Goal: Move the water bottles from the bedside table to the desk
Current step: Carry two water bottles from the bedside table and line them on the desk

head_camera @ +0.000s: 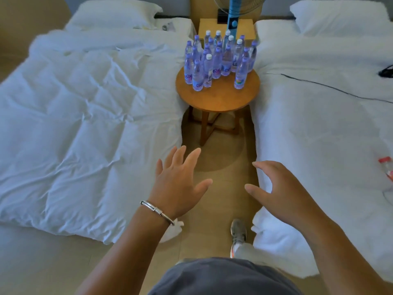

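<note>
Head view: water bottles [219, 59] clustered upright on far half of round bedside table [219, 99], between two beds. Left hand [177, 179] and right hand [280, 191] both empty, fingers spread, well short of tabletop's near edge.

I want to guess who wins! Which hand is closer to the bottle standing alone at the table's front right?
Right hand, roughly below that bottle. Left hand is further left. Neither touches it.
</note>
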